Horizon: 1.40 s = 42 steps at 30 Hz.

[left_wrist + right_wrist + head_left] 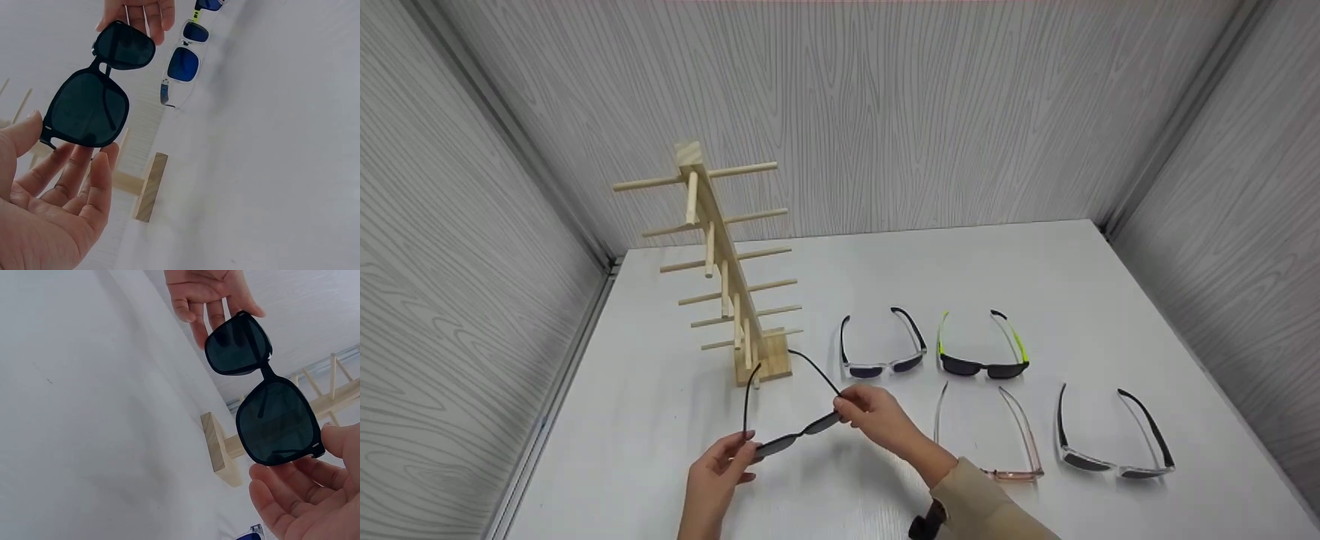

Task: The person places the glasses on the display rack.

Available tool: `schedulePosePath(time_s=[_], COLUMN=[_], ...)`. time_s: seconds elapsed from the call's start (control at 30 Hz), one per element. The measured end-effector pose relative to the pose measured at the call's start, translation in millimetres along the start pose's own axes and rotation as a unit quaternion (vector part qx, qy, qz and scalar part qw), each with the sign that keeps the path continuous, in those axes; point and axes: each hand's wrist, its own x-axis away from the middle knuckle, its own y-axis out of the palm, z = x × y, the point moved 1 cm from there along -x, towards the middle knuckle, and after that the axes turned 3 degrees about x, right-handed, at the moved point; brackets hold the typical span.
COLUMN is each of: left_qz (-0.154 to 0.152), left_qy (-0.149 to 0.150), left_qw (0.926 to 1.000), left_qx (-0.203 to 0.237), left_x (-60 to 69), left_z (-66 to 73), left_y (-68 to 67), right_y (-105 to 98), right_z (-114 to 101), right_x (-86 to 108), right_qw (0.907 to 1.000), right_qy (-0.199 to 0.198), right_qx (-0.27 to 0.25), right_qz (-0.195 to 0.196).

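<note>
Both hands hold one pair of black sunglasses [780, 445] with dark lenses, raised above the table in front of the wooden rack. My left hand [718, 480] pinches the frame's left corner between thumb and fingers. At the opposite corner my right hand [885, 424] grips the hinge end the same way. The temples are unfolded and point away toward the wooden rack [735, 270]. In the left wrist view the sunglasses [87, 107] show both lenses facing the camera, and the right wrist view shows the same sunglasses [278, 422] from the other side.
Right of the hands lie clear-framed sunglasses [877, 368], black-and-yellow sunglasses [984, 367], pink-framed glasses [1012, 475] and another clear-framed pair [1116, 466], all unfolded. The rack's pegs stick out sideways and forward above its square base [776, 356]. Patterned panels [870, 112] enclose the white table [997, 277].
</note>
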Motion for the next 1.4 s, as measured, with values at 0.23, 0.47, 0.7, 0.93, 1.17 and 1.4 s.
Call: schedulePosePath(time_s=[0.23,0.47,0.7,0.93,1.17,1.4], left_qz=[0.013,0.041,0.055,0.084,0.054,0.080], left_qy=[0.005,0.014,0.054,0.068,0.098,0.080], left_qw=[0.9999,0.9988,0.9970,0.9939,0.9937,0.9932], left_qx=[-0.004,-0.022,-0.003,-0.024,-0.003,-0.029], left_x=[-5.8,-35.6,-38.2,-92.3,-95.6,-111.7], left_z=[2.6,-23.0,-14.5,-70.1,-56.7,-61.1], left_y=[-5.4,-16.0,-21.2,-35.8,-39.4,-40.9], right_y=[7.3,10.4,11.0,20.4,24.5,29.9], right_z=[23.4,10.7,-13.1,11.2,11.8,11.7], right_x=[-18.7,-24.3,-24.6,-40.6,-46.2,-52.6], right_qw=[1.0000,1.0000,0.9999,0.9998,0.9991,0.9996], right_qy=[0.003,-0.005,-0.007,0.008,0.013,-0.007], right_qx=[0.006,0.000,-0.014,-0.019,-0.039,0.007], right_qz=[0.004,0.006,0.001,0.003,0.015,0.027])
